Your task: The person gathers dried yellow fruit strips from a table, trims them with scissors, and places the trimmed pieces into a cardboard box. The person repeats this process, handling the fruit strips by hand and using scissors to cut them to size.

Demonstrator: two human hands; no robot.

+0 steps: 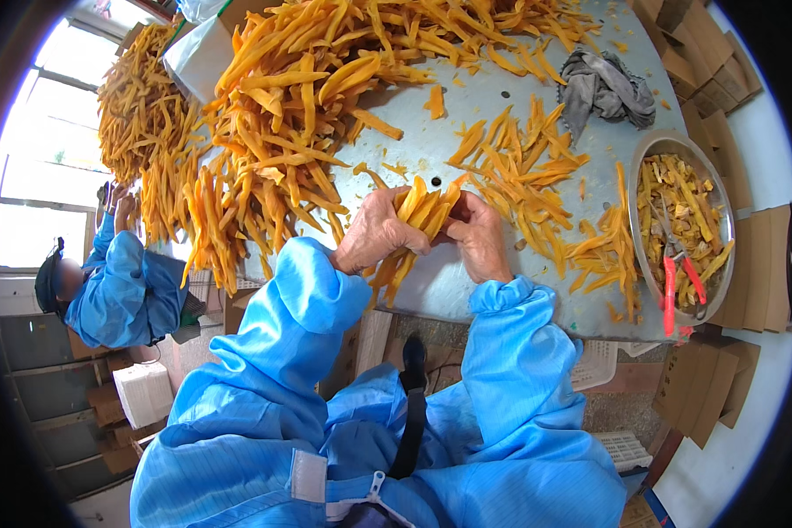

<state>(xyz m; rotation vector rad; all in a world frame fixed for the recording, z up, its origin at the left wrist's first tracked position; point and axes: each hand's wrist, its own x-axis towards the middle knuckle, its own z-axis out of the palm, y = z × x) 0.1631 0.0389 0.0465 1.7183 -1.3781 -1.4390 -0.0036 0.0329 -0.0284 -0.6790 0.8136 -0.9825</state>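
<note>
My left hand (pixel 384 228) grips a bunch of orange dried fruit strips (pixel 424 210) above the near edge of the metal table (pixel 429 152). Their lower ends hang out below that hand. My right hand (pixel 478 234) is at the right side of the bunch, thumb and fingers pinched together at the strips' edge; what lies between its fingertips is partly hidden. Beyond and left of my hands rises a large heap of the same strips (pixel 303 99). To the right lies a looser spread of strips (pixel 521 171), with a smaller pile (pixel 607 251) near the bowl.
A metal bowl (pixel 718 290) at right holds trimmed pieces and red-handled scissors (pixel 674 264). A crumpled grey cloth (pixel 600 89) lies at the far right. At left, a co-worker in blue (pixel 129 284) stands by another heap (pixel 145 112). Cardboard boxes (pixel 693 383) stand by the right wall.
</note>
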